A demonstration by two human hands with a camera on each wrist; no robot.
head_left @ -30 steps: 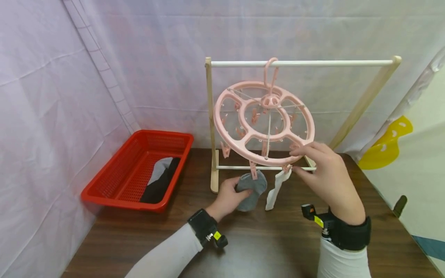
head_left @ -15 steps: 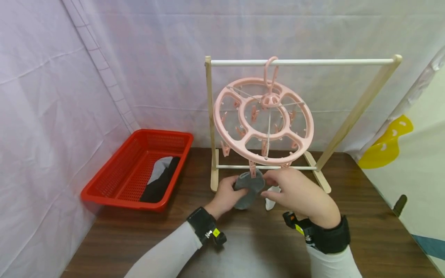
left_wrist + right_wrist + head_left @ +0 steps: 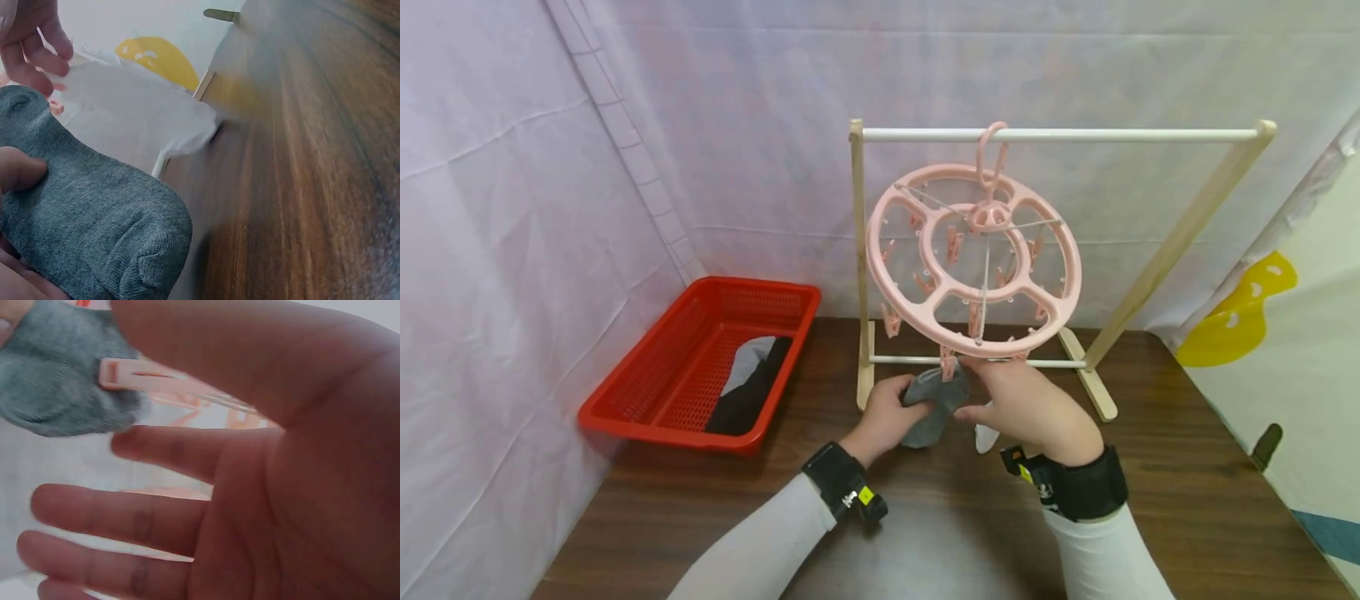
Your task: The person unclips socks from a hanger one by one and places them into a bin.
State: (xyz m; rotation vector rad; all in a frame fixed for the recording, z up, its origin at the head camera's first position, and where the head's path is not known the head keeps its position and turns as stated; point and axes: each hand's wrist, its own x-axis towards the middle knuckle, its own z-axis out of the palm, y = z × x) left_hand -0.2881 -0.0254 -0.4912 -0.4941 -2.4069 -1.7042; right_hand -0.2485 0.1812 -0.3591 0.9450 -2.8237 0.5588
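My left hand pinches a grey sock between thumb and fingers, under the front rim of a round pink clip hanger. A pink clothespin overlaps the sock's edge in the right wrist view; whether it bites the cloth I cannot tell. Beside the sock is my right hand, its fingers extended and spread, holding nothing. One fingertip lies at or very near the sock's edge. A white sock hangs behind the right hand, mostly hidden by it in the head view.
The hanger hooks over the white bar of a wooden-legged rack. Several other clothespins dangle from it. At left stands a red basket holding a black and light grey cloth. A yellow shape is at right.
My right hand has come left and down from the hanger rim above the white sock to the grey sock. My left hand still grips the grey sock in nearly the same place.
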